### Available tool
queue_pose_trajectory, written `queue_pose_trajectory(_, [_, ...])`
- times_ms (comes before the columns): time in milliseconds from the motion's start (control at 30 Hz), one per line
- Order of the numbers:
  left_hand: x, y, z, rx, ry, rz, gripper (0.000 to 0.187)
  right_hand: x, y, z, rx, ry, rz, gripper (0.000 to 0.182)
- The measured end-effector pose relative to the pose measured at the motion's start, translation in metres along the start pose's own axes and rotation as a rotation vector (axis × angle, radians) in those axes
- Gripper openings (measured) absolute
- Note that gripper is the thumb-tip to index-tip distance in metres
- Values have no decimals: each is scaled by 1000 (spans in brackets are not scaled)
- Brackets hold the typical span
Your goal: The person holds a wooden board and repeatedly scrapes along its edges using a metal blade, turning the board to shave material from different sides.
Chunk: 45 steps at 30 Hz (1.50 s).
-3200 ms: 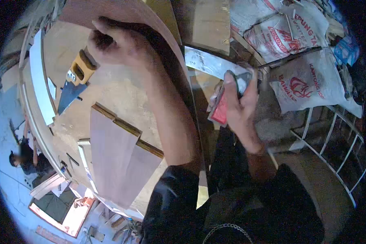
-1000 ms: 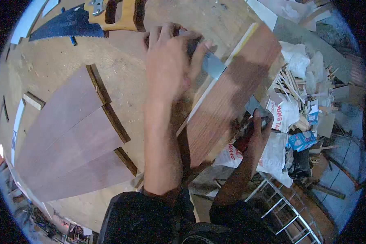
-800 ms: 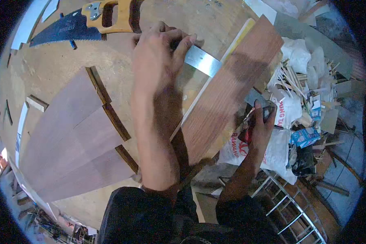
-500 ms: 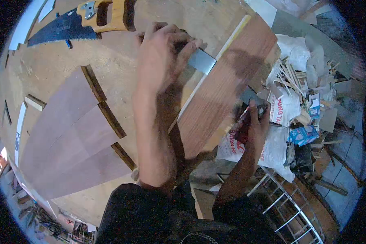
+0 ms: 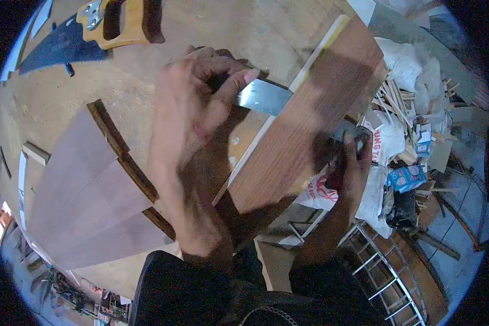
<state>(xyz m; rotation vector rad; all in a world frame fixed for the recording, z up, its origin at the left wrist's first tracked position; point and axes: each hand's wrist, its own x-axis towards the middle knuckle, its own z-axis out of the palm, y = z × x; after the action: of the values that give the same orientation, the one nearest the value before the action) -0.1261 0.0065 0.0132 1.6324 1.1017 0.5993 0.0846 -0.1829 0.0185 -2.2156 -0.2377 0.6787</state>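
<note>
My left hand [image 5: 201,92] is closed on a wide metal blade [image 5: 264,97], whose far end meets the pale edge strip [image 5: 250,149] of a reddish-brown wooden board [image 5: 304,119]. The blade's handle is hidden under my fingers. Beyond the board's right side, my right hand [image 5: 356,163] is closed round a dark, flat tool [image 5: 345,132] near the board's edge; its exact kind cannot be made out. The board lies slantwise on the worktable.
A handsaw [image 5: 65,48] lies at the upper left. A curved pinkish panel [image 5: 87,201] with dark wooden strips [image 5: 138,176] is at the left. White sacks [image 5: 388,136] with wood scraps, a blue box [image 5: 406,178] and a metal ladder [image 5: 386,274] are at the right.
The view has shifted a little. My left hand and the metal blade now appear lower and further left, with the blade at the board's pale edge. My right hand still holds the dark tool.
</note>
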Motion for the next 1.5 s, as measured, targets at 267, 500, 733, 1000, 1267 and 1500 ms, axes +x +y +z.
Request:
queue_pose_trajectory(267, [1, 2, 18, 222, 104, 103, 22, 8, 8, -4, 16, -68, -109, 41])
queue_pose_trajectory(500, [-16, 14, 21, 489, 143, 332, 25, 14, 11, -21, -47, -167, -52, 52])
queue_pose_trajectory(733, [-29, 3, 26, 477, 208, 312, 20, 18, 15, -22, -221, -78, -176, 64])
queue_pose_trajectory(1000, [-37, 3, 19, 441, 172, 224, 17, 14, -7, -14, -168, -188, -220, 47])
queue_pose_trajectory(1267, [-44, 4, 2, 335, 31, 143, 22, 40, -6, -14, -255, -131, -426, 51])
queue_pose_trajectory(1500, [-39, 9, 7, 382, 62, 124, 22, 38, -18, -17, -198, -171, -231, 48])
